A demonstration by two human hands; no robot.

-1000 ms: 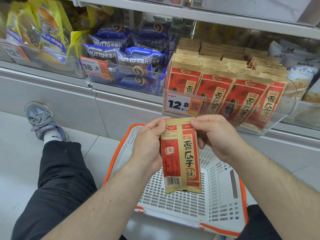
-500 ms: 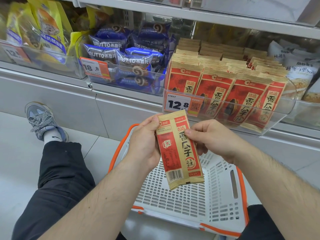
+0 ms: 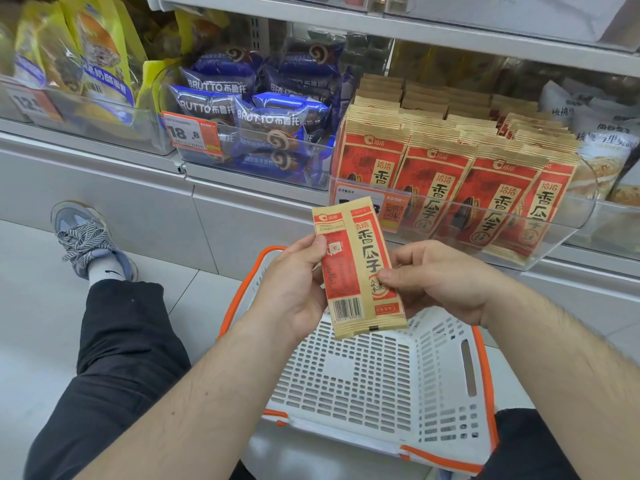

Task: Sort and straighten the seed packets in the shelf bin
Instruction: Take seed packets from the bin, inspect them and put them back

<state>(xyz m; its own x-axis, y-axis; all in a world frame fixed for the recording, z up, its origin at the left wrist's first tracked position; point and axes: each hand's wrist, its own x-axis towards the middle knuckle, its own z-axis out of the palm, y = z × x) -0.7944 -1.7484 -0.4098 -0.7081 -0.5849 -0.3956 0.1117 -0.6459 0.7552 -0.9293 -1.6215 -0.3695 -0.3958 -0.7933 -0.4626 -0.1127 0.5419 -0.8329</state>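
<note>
I hold one red and tan seed packet (image 3: pixel 356 268) upright above the basket, its back with the barcode facing me. My left hand (image 3: pixel 294 289) grips its left edge with the thumb on the face. My right hand (image 3: pixel 440 282) pinches its right edge near the lower half. Behind it, the clear shelf bin (image 3: pixel 568 237) holds several rows of the same seed packets (image 3: pixel 443 174) standing upright, the right-hand ones leaning.
A white shopping basket with orange rim (image 3: pixel 481 372) sits on the floor below my hands. Blue bread packs (image 3: pixel 249 112) fill the bin to the left, yellow bags (image 3: pixel 90 53) farther left. My leg and shoe (image 3: pixel 86 240) stretch along the floor.
The packet has risen and tilted a little left at the top. Both hands slid down from its top edge to its sides.
</note>
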